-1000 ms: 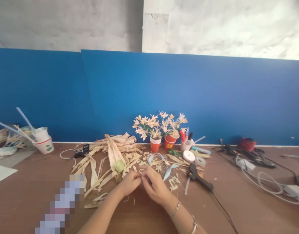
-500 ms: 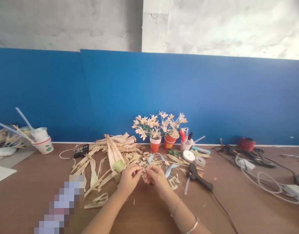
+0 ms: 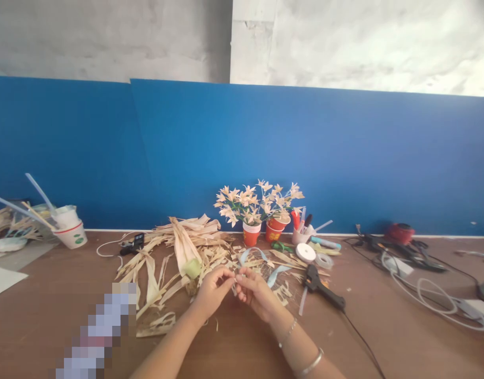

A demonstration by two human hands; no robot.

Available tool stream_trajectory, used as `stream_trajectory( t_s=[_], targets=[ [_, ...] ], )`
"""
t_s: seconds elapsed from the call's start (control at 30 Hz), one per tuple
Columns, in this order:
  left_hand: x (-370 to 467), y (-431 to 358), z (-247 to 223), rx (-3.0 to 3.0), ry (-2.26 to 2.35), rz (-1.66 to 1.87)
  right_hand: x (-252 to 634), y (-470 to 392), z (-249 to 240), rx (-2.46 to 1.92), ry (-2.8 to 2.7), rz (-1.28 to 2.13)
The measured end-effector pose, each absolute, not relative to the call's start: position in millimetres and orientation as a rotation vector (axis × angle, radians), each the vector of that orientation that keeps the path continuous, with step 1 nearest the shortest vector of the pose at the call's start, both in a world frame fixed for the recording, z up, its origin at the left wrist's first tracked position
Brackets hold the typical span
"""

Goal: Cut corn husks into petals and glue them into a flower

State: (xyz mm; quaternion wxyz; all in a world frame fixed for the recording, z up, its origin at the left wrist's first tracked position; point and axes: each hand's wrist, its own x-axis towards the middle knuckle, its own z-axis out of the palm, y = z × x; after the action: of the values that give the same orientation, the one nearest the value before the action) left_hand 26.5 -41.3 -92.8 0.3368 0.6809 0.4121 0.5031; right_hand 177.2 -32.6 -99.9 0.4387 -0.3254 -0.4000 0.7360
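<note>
My left hand (image 3: 215,290) and my right hand (image 3: 257,292) meet over the brown table, fingertips pinched together. Between them is something small and pale, too tiny to make out. Bracelets circle my right wrist. Just beyond my hands lies a heap of dry husk strips (image 3: 186,242) with a green roll (image 3: 193,268) on it. Pale blue ribbon (image 3: 276,275) curls near my right hand. Behind stand red cups (image 3: 251,235) holding cream-coloured paper-like flowers (image 3: 245,199).
A black glue gun (image 3: 324,289) with a cord lies at right, near a white ribbon spool (image 3: 305,252). White cups (image 3: 70,235) with sticks stand at left. Cables (image 3: 427,295) and a red object (image 3: 399,233) are far right. A blue partition (image 3: 242,142) closes off the back.
My fingertips have drawn together, with the left ones now touching the right ones. My right hand has turned slightly, its lower fingers a little more visible.
</note>
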Motion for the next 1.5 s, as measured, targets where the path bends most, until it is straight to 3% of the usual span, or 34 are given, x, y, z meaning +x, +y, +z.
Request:
stream_trajectory(
  t_s=[0.17, 0.37, 0.47, 0.53, 0.7, 0.8, 1.5],
  targets=[
    [26.6, -39.4, -94.9, 1.798, 1.203, 1.278, 175.3, -32.1, -101.9, -0.900, -1.253, 1.431],
    [25.0, -35.0, -100.6, 1.839, 1.301, 1.249, 176.8, -40.3, -99.0, -1.008, -1.828, 0.635],
    [23.9, -34.8, -100.0, 1.846, 1.297, 1.227, 177.1, -42.4, -98.1, -1.030, -1.900, 0.512],
    [23.0, -35.0, -98.4, 1.847, 1.290, 1.216, 176.0, -41.1, -99.4, -1.073, -1.833, 0.584],
    [22.3, -35.3, -96.0, 1.864, 1.311, 1.237, 171.4, -33.5, -104.3, -1.051, -1.426, 1.271],
    [23.8, -35.0, -98.3, 1.819, 1.331, 1.275, 170.2, -31.9, -104.3, -0.987, -1.279, 1.468],
    [22.8, -34.7, -96.3, 1.728, 1.221, 1.198, 172.4, -29.0, -106.0, -1.005, -1.306, 1.370]
  ],
)
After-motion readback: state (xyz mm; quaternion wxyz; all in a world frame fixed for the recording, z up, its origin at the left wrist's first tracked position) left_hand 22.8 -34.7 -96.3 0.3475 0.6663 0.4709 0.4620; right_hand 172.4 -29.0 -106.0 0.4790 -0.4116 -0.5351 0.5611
